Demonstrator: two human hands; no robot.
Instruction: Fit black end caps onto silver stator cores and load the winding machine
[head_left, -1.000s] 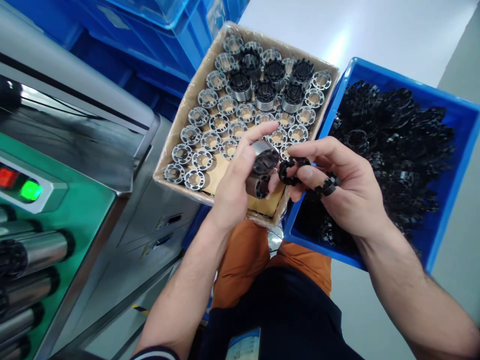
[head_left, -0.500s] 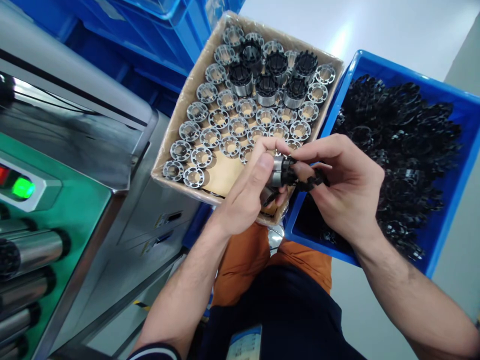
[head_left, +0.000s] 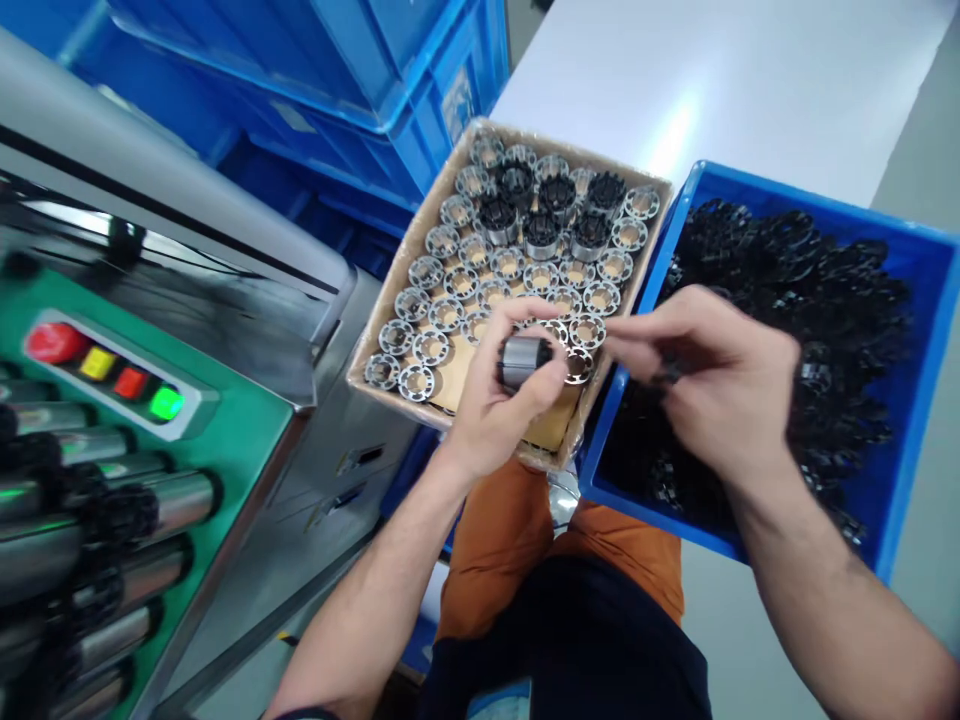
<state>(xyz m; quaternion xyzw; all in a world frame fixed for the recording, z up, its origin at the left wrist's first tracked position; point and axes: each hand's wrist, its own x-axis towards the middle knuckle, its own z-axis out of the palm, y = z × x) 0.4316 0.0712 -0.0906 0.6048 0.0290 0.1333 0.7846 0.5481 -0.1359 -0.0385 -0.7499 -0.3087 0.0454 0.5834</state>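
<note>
My left hand [head_left: 499, 405] grips a metal cylinder [head_left: 523, 362] with black ends, holding it on its side above the near part of a cardboard box [head_left: 390, 400]. My right hand [head_left: 720, 385] is apart from the cylinder, over the left side of a blue bin [head_left: 911, 400] full of black plastic parts [head_left: 810, 290]. Its fingers are bent together around something dark, too blurred to make out. Rows of silver slotted rings [head_left: 431, 347] stand in the box, and several pieces with black caps [head_left: 541, 230] rise among them towards the back.
On the left, a green machine top [head_left: 247, 420] carries metal rollers and a button panel [head_left: 112, 375] with a lit green button. Stacked blue crates [head_left: 360, 70] stand behind. A white table surface [head_left: 600, 70] lies beyond the box.
My hands have moved apart; the right one has left the cylinder's end. The left hand has turned the cylinder. The camera view has shifted, showing more of the green machine and crates.
</note>
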